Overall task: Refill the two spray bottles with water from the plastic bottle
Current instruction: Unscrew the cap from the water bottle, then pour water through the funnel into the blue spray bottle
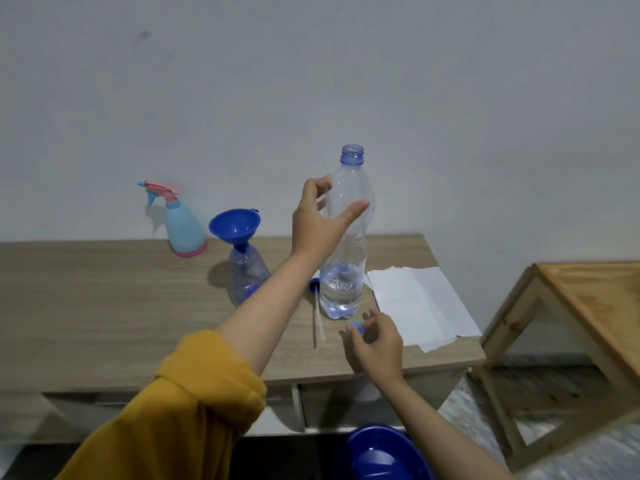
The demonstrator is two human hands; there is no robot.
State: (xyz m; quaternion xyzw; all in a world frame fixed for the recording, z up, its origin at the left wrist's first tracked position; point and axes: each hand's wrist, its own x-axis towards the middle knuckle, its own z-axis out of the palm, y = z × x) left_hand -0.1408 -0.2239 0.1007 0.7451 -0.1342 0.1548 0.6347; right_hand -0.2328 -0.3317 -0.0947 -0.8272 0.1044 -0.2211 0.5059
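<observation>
The clear plastic bottle (pixel 343 271) stands uncapped on the wooden table (pixel 104 306), with water in its lower part. My left hand (pixel 318 220) wraps its upper body, thumb in front and fingers behind. My right hand (pixel 375 344) pinches the blue bottle cap (pixel 356 327) just above the table, in front of the bottle. A clear spray bottle (pixel 247 275) with its head off stands left of my forearm, a blue funnel (pixel 233 226) in its neck. Its spray head with dip tube (pixel 317 306) lies on the table. A light blue spray bottle with pink trigger (pixel 183 230) stands near the wall.
White paper sheets (pixel 419 299) lie on the table's right end. A blue basin (pixel 388 455) sits on the floor below the table's front edge. A wooden stool (pixel 588 306) stands to the right. The wall runs close behind the table.
</observation>
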